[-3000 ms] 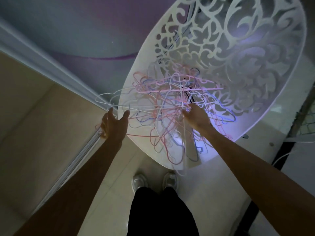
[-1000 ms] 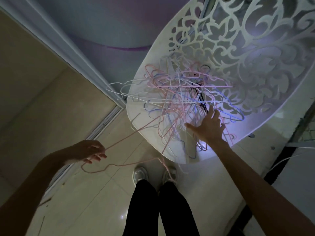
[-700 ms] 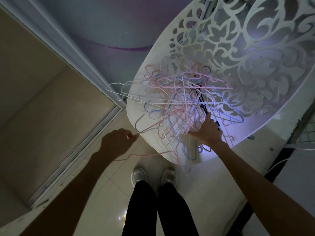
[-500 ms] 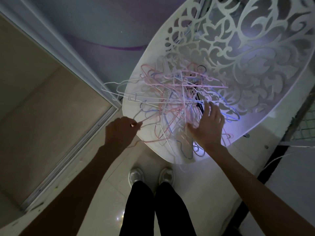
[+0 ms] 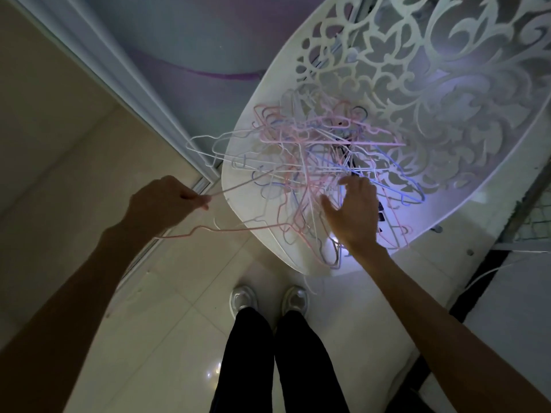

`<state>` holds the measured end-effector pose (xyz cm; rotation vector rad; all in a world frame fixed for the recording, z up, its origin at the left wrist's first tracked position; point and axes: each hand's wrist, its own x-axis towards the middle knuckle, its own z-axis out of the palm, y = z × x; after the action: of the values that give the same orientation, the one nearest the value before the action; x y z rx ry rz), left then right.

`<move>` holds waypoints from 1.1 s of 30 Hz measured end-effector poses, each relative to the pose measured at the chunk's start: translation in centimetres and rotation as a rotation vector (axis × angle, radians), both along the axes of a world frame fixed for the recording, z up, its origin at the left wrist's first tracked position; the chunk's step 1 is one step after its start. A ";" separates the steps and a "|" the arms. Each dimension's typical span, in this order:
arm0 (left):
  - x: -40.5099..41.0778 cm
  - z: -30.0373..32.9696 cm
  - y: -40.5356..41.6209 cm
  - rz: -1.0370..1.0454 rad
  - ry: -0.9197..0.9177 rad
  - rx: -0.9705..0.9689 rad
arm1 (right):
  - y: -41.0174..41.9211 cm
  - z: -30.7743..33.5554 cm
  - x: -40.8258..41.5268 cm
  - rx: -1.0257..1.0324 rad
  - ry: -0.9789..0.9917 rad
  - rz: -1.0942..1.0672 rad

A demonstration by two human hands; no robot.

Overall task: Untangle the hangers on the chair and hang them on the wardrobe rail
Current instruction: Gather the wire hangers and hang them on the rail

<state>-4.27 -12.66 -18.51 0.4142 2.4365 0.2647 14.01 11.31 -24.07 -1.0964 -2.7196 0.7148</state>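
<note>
Pinching pink hanger (image 5: pixel 238 229) in left hand (image 5: pixel 162 204), right hand (image 5: pixel 353 214) over tangle (image 5: pixel 313 162)

The tangled heap of thin pink, white and blue wire hangers (image 5: pixel 322 174) lies on the white chair with cut-out floral back (image 5: pixel 417 120). The left hand (image 5: pixel 162 204) is at 9 o'clock of the heap, the right hand (image 5: pixel 353 214) at 5 o'clock.

No legible text, label, brand or number anywhere.
</note>
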 end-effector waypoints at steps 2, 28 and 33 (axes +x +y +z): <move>-0.7 -0.1 -0.4 0.027 -0.078 0.034 | 0.2 0.0 0.8 -0.073 0.005 -0.017; 3.8 -10.8 8.9 -0.018 -0.178 0.104 | 5.0 -1.2 -1.2 -0.620 -0.226 -0.297; 5.2 -11.1 9.3 -0.132 -0.027 0.055 | 5.5 0.5 -4.7 -0.808 -0.079 -0.436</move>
<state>0.97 -3.35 -29.63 0.5896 2.3677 0.2781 9.35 16.84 -23.54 -1.8004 -2.1052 1.7625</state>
